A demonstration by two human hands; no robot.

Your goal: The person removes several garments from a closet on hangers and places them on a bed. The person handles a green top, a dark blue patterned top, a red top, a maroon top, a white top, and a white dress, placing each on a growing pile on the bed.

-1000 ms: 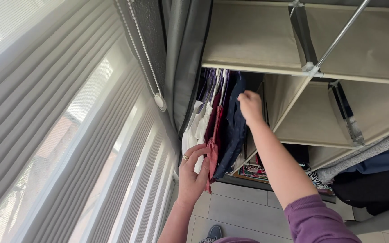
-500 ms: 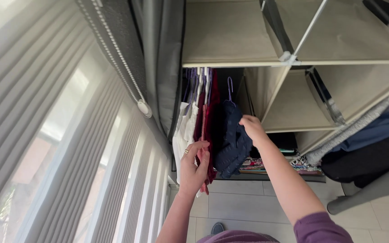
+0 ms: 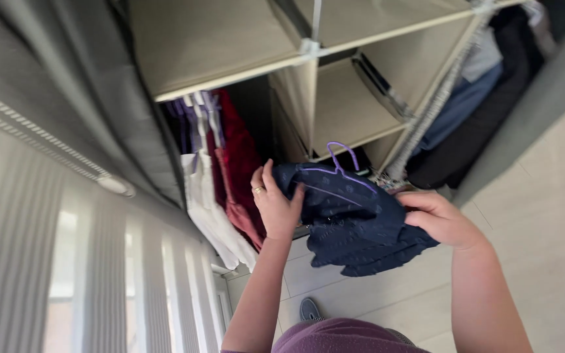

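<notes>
Navy garment (image 3: 354, 225) on a purple hanger (image 3: 341, 163) hangs bunched between both hands: left hand (image 3: 274, 206) fingers pinch its left edge, right hand (image 3: 441, 219) grips its right side.

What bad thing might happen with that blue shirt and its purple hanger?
The navy garment is bunched between the left hand and the right hand, so it might slip off the purple hanger. The hanger's hook points up freely and may snag the hanging red clothes close beside it.
</notes>
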